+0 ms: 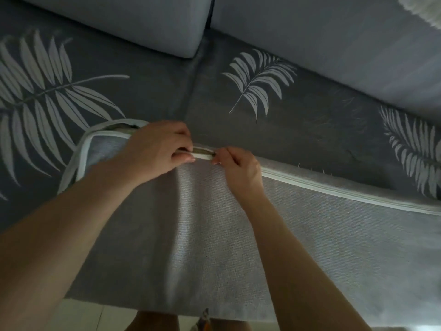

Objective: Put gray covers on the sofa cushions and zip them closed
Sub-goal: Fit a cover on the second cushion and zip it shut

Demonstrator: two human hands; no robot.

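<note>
Along the far edge of the cushion [238,247], where the white-piped seam runs, both hands meet at the zipper [202,154]. The gray cover [334,235] is already over the cushion, which lies across the leaf-print sofa seat [298,120] with its near edge hanging off toward the floor. To the right of the zipper gap the seam reads as closed; to the left it is open, with a dark slit visible and the piped edge [81,161] gaping round the left corner of the cushion. Left hand [155,151]: fingers curled, pinching the two cover edges together just left of the gap. Right hand [238,166]: fingertips pinched on what I judge to be the zipper pull (too small and dark to confirm). Risks, as judged: if the left hand lets the edges spread, the slider may jam or skip teeth; loose cover fabric or the filling showing in the slit could catch in the slider; the vertical fold in the cover below the hands suggests slack that may bunch at the seam. The left corner looks the hardest part, since the opening is widest there. Two plain back cushions [119,22] stand behind the seat, well apart from the work.
</note>
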